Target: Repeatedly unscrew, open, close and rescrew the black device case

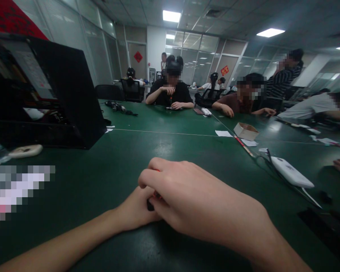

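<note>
Both my hands meet low over the green table, close to me. My right hand lies on top, fingers curled tight around a small dark and red item that barely shows between the fingers. My left hand comes in from the lower left and sits mostly hidden under the right one, its fingers closed on the same small item. What the item is cannot be made out.
An open black computer case stands at the left with a white mouse before it. A white power bank with cable, a small cardboard box and paper slips lie at the right. Several people sit along the far side.
</note>
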`<action>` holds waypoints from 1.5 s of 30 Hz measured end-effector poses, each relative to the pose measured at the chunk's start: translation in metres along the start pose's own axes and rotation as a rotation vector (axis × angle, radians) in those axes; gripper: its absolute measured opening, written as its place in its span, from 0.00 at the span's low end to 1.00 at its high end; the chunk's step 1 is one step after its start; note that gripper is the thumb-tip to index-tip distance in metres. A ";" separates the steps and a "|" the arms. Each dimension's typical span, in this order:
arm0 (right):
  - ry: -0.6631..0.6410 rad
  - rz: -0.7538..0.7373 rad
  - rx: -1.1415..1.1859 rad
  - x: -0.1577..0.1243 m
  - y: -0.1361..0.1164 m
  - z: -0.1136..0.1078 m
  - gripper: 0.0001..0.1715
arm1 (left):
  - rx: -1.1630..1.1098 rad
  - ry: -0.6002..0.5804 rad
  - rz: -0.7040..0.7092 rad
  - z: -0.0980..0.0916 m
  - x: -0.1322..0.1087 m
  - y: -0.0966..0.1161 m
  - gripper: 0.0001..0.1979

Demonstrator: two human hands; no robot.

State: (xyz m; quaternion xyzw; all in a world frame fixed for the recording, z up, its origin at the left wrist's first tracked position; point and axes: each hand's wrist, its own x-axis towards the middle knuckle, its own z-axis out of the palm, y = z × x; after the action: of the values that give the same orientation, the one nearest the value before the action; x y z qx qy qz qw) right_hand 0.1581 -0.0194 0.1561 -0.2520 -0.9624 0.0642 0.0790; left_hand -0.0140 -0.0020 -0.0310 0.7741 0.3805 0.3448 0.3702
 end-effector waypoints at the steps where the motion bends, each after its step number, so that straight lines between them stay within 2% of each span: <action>1: -0.008 0.008 0.002 0.000 0.000 -0.001 0.05 | 0.001 -0.005 0.012 -0.001 0.000 0.001 0.11; 5: -0.032 0.067 0.031 -0.005 0.006 -0.009 0.06 | 0.029 -0.042 0.063 -0.007 0.003 0.009 0.13; 10: 0.019 0.169 -0.005 -0.017 0.022 -0.018 0.07 | 0.115 -0.091 0.099 -0.013 0.006 0.016 0.17; 25: -0.010 0.157 0.035 -0.013 0.034 -0.012 0.08 | 0.103 -0.101 0.112 -0.013 0.005 0.014 0.19; 32: 0.038 0.166 0.038 -0.009 0.042 -0.010 0.08 | 0.118 -0.098 0.116 -0.013 0.005 0.014 0.18; 38: 0.079 0.182 0.081 -0.002 0.056 -0.004 0.02 | 0.136 -0.116 0.109 -0.014 0.005 0.016 0.18; 42: 0.077 0.195 0.122 0.001 0.061 -0.001 0.03 | 0.131 -0.117 0.112 -0.015 0.005 0.015 0.18; 45: 0.061 0.168 0.092 0.000 0.057 -0.003 0.09 | 0.128 -0.110 0.122 -0.014 0.004 0.013 0.18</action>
State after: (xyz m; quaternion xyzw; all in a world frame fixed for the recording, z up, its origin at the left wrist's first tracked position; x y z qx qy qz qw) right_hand 0.1861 0.0303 0.1493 -0.3296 -0.9310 0.1070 0.1144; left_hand -0.0192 0.0000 -0.0117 0.8356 0.3331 0.2985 0.3189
